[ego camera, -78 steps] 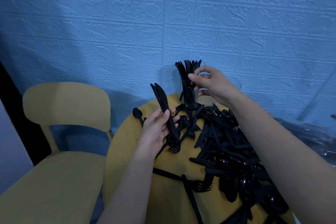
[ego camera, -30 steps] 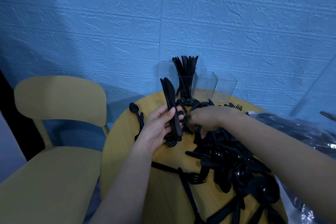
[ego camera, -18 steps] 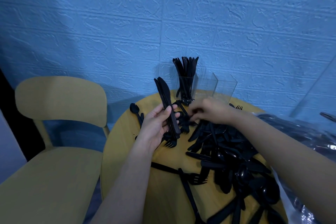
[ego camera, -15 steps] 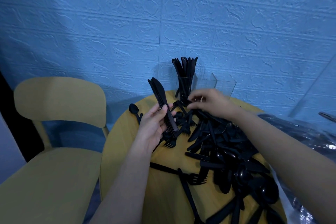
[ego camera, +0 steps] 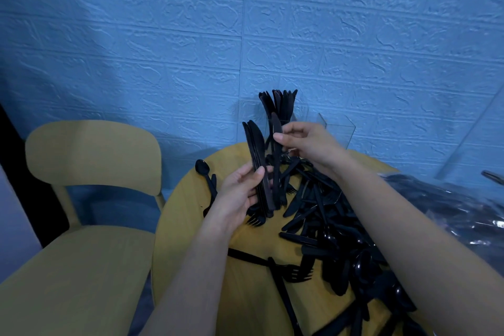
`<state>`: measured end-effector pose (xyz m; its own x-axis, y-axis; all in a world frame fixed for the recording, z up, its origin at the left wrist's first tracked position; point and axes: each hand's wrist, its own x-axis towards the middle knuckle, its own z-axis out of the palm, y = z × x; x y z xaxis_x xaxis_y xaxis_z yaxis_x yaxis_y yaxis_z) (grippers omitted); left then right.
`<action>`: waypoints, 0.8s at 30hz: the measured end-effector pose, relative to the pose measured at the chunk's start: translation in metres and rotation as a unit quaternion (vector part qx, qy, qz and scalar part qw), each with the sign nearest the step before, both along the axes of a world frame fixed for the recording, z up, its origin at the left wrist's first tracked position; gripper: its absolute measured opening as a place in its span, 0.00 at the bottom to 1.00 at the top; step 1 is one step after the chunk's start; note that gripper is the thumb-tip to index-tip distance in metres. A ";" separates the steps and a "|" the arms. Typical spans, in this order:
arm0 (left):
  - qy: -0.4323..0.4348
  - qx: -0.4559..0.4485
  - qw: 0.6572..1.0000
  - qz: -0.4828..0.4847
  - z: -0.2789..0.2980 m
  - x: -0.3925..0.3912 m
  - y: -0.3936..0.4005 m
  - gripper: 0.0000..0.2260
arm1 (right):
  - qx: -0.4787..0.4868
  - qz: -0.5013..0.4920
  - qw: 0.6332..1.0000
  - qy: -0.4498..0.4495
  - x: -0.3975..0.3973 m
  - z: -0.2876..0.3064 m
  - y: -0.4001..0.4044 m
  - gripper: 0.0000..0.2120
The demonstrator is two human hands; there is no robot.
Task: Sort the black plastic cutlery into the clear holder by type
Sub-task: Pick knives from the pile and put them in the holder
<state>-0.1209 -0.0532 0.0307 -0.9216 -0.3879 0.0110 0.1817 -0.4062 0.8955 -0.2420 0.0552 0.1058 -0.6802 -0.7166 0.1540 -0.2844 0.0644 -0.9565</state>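
While I watched the head cam, the left hand (ego camera: 240, 194) gripped a bundle of knives (ego camera: 259, 169), blades up, thumb across the front and fingers curled behind. The right hand (ego camera: 308, 144) was just beyond and to the right of it, pinching a single knife (ego camera: 276, 161) between thumb and fingertips, held upright w/ its blade up and its handle end down just beside the bundle. I couldn't tell if the single knife touched the bundle.

Just behind the right hand stood the clear holder (ego camera: 336, 132) at the far edge of the table (ego camera: 191, 226). Its left compartment held more knives (ego camera: 279, 103) standing blades up; the right compartment showed clear walls only, and the middle one was partly hidden by the right hand.

Under and to the right of the right forearm lay the cutlery pile (ego camera: 335, 226), a mix of forks, spoons and knives, spreading toward the near right edge of the table. A loose fork (ego camera: 296, 273) lay between the two forearms, tines to the right. A spoon (ego camera: 203, 168) lay left of the left hand, apart from the pile.

Farther left of the left hand was a chair (ego camera: 92, 155). Right of the right forearm sat a clear plastic bag (ego camera: 450, 213) w/ dark contents, too blurred to make out.
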 end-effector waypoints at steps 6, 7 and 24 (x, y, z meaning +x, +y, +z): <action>0.012 -0.018 0.999 -0.041 0.002 0.000 0.004 0.11 | -0.002 -0.014 0.999 -0.033 0.003 -0.009 -0.009 0.05; 0.016 -0.014 0.999 -0.044 0.002 0.000 0.004 0.11 | 0.002 -0.024 1.000 -0.018 0.004 -0.011 -0.011 0.05; -0.054 -0.092 0.986 -0.127 0.028 -0.033 -0.005 0.08 | 0.096 0.097 0.990 -0.019 -0.032 0.011 0.004 0.03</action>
